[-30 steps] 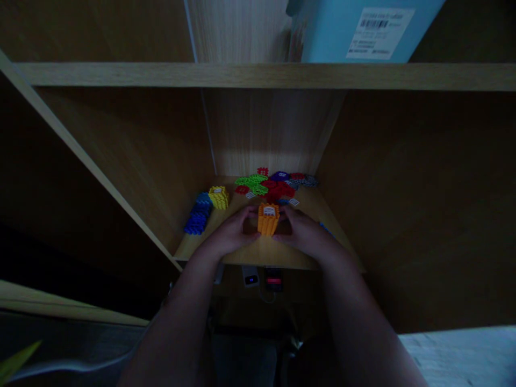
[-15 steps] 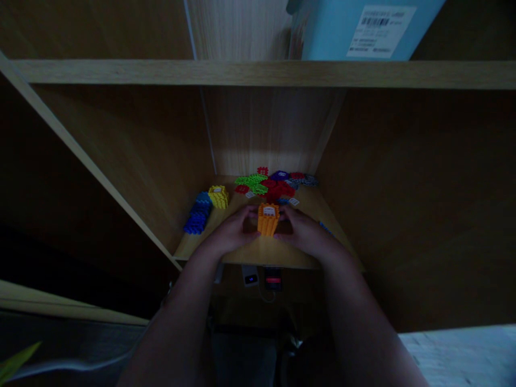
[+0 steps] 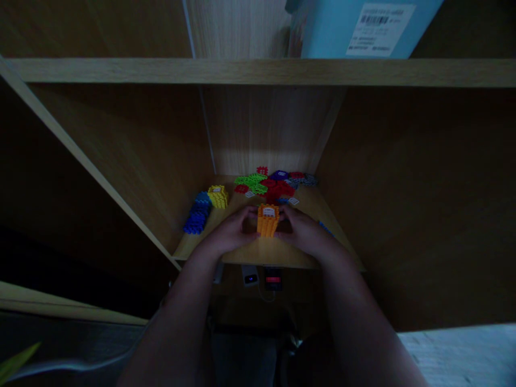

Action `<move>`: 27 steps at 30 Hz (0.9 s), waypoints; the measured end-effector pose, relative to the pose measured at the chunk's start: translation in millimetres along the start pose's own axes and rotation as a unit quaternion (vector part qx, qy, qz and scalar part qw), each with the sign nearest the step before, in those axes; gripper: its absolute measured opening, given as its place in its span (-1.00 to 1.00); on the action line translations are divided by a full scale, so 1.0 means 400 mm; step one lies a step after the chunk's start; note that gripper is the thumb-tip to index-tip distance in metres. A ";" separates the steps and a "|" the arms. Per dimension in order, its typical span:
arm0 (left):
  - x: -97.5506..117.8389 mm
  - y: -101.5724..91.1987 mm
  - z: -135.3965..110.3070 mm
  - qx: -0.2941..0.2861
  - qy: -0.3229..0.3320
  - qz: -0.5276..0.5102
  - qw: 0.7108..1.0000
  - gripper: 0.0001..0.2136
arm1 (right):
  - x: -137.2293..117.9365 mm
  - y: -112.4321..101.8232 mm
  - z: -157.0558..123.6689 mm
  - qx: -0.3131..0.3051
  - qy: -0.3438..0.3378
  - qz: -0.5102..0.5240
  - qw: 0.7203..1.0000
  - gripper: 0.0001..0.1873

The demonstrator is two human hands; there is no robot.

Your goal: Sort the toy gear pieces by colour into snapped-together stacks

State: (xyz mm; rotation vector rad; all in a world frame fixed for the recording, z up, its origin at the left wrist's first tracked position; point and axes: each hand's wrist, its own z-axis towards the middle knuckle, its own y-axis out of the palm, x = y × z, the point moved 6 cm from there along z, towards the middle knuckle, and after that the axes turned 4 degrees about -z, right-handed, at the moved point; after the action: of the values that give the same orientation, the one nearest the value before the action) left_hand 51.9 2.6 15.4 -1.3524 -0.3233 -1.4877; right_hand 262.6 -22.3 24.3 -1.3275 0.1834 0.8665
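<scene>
An upright stack of orange toothed plastic building tiles (image 3: 267, 221) stands between my two hands over the wooden shelf (image 3: 258, 253). From its left side my left hand (image 3: 238, 224) grips it, and my right hand (image 3: 295, 224) grips the right side. Thumbs are at the near side; the other fingers are partly hidden behind the stack. To the left sits a yellow tile stack (image 3: 218, 197), next to a long row of blue tiles (image 3: 197, 214). Behind the orange stack lie loose green tiles (image 3: 255, 183) and red tiles (image 3: 277, 188).
Grey tiles (image 3: 309, 180) and a purple tile (image 3: 279, 175) lie at the back right. A thin blue piece (image 3: 325, 228) is beside my right wrist. Side panels and an upper shelf board (image 3: 258, 72), bearing a light blue box (image 3: 330, 32), frame the compartment. Below is a phone (image 3: 273, 278).
Almost nothing differs. Both hands keep their hold on the orange stack, and the whole view has shifted very slightly.
</scene>
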 end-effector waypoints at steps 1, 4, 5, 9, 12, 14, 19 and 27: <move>0.001 0.000 0.000 -0.001 0.001 -0.003 1.000 -0.45 | -0.001 0.000 0.000 0.000 -0.001 -0.001 1.000 -0.43; 0.001 0.001 -0.001 -0.003 0.002 -0.017 1.000 -0.44 | -0.002 -0.001 -0.002 -0.003 -0.007 -0.001 1.000 -0.45; 0.001 0.000 -0.001 -0.002 0.001 -0.022 1.000 -0.43 | -0.002 -0.002 -0.002 -0.003 -0.007 -0.002 1.000 -0.45; 0.001 -0.007 -0.003 0.004 -0.005 -0.038 0.999 -0.36 | -0.008 -0.015 -0.005 0.001 -0.011 0.001 1.000 -0.43; 0.005 -0.014 -0.003 0.014 0.003 -0.057 0.998 -0.34 | -0.019 -0.029 -0.008 0.002 -0.017 0.014 1.000 -0.43; 0.009 -0.018 -0.002 0.025 0.012 -0.065 0.998 -0.34 | -0.026 -0.039 -0.009 0.006 -0.017 0.019 1.000 -0.41; 0.010 -0.013 0.001 0.027 0.016 -0.089 0.996 -0.35 | -0.038 -0.053 -0.012 0.018 -0.028 0.031 0.999 -0.43; 0.010 -0.009 0.000 0.024 0.010 -0.094 0.995 -0.35 | -0.037 -0.046 -0.011 0.016 -0.024 0.029 0.999 -0.45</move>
State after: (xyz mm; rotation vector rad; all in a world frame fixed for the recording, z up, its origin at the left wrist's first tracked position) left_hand 49.7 2.2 20.2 -1.2965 -0.4817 -1.6378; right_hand 265.9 -32.7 45.8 -1.2753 0.1992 0.9402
